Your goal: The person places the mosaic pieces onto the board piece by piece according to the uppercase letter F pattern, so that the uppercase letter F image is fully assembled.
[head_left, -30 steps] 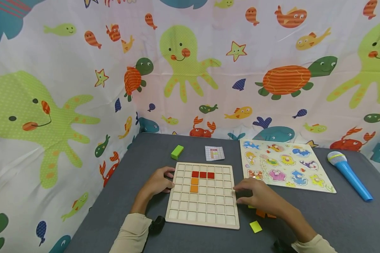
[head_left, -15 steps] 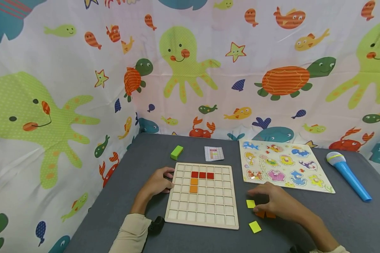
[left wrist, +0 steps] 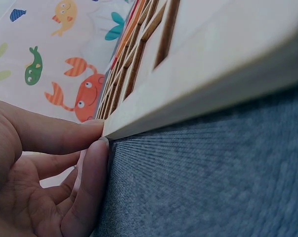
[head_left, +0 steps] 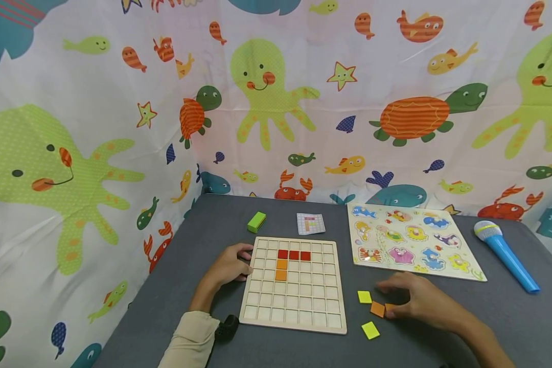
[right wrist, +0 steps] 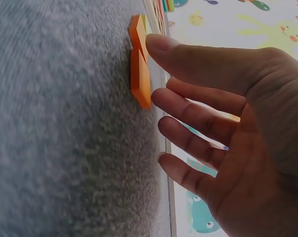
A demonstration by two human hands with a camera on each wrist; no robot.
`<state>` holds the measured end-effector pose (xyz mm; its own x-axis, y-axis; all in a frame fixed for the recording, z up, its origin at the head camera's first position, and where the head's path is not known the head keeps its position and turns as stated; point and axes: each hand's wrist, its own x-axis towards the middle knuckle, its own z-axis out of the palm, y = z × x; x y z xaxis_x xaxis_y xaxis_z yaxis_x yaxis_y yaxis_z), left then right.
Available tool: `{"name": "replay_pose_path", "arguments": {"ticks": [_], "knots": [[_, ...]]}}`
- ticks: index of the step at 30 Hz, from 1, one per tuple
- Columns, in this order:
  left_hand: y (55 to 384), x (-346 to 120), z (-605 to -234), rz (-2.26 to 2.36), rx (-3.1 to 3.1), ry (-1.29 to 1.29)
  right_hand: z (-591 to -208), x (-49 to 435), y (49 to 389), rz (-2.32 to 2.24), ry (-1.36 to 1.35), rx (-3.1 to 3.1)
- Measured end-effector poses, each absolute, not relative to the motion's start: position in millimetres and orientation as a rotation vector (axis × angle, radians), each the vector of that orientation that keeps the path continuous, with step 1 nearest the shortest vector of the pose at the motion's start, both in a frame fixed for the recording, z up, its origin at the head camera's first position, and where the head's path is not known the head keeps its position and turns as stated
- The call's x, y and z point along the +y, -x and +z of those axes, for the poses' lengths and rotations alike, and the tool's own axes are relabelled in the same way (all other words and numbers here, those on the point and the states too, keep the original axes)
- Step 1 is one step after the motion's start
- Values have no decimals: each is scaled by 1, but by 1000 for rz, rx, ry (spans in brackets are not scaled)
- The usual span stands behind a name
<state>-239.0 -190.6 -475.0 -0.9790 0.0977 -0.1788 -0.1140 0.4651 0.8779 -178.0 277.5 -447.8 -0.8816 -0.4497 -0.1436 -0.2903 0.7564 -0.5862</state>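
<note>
A square wooden grid board lies on the table, with red tiles in a row and orange tiles below its left end. My left hand holds the board's left edge; in the left wrist view its thumb and finger meet at the wooden rim. My right hand is over the loose pieces right of the board, fingers spread apart. Its thumb is at an orange tile, partly hidden in the head view. Another orange tile and two yellow tiles lie beside it.
A small pattern card and a green block lie behind the board. To the right are an animal peg puzzle and a blue toy microphone. A printed curtain hangs around the table.
My right hand has moved from the board's right edge rightward to the loose tiles, uncovering the yellow and one orange tile. My left hand stays at the board.
</note>
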Motion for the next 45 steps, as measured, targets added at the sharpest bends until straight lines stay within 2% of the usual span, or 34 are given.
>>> {"name": "replay_pose_path", "arguments": {"ticks": [18, 45], "knots": [[238, -191, -473, 1520, 2513, 21, -447, 294, 177, -853, 641, 2617], [240, -192, -477, 1526, 2499, 9, -449, 292, 178, -914, 598, 2540]]}}
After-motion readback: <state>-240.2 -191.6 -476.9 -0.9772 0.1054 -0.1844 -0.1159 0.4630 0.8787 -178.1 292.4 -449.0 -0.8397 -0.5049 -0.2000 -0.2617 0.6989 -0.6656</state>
